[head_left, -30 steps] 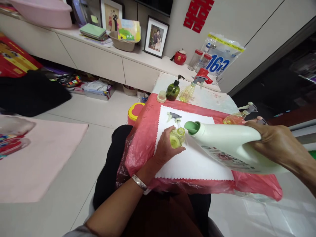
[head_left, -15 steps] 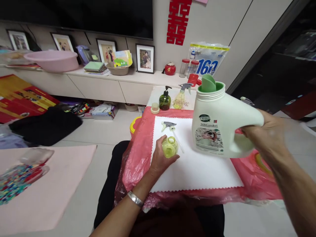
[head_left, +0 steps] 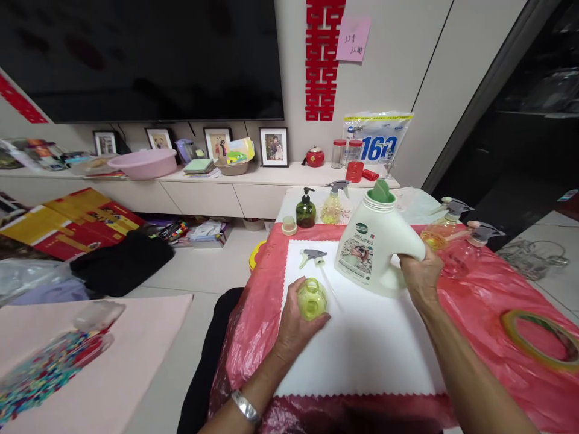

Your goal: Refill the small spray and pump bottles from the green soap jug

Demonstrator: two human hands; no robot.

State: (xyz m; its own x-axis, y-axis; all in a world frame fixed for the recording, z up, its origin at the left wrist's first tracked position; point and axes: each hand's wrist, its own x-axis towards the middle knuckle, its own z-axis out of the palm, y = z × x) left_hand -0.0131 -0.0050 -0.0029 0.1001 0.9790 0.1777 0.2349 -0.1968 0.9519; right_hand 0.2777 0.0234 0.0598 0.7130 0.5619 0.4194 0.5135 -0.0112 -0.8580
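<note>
My left hand point(head_left: 294, 325) is closed around a small translucent yellow-green spray bottle point(head_left: 312, 304), whose neck is uncovered. By its handle, my right hand point(head_left: 421, 274) grips a large pale detergent jug point(head_left: 362, 247) with a green pouring spout point(head_left: 380, 191) at its uncapped mouth. The jug leans slightly; whether its base touches the white mat point(head_left: 362, 349) I cannot tell. On the mat beyond the small bottle lies a grey trigger spray head point(head_left: 313, 256) with its thin tube. A pale cap point(head_left: 289, 225) sits at the red cover's far left.
Behind the mat stand a dark green pump bottle point(head_left: 306, 211) and a yellow spray bottle point(head_left: 332, 208). Two more spray bottles, one yellow point(head_left: 438, 232) and one pink point(head_left: 464, 256), stand at the right. A tape roll point(head_left: 540, 340) lies on the red plastic cover point(head_left: 493, 295).
The jug in my right hand has come down and leftward, closer to the small bottle. My left hand still holds that bottle. The view has tilted up.
</note>
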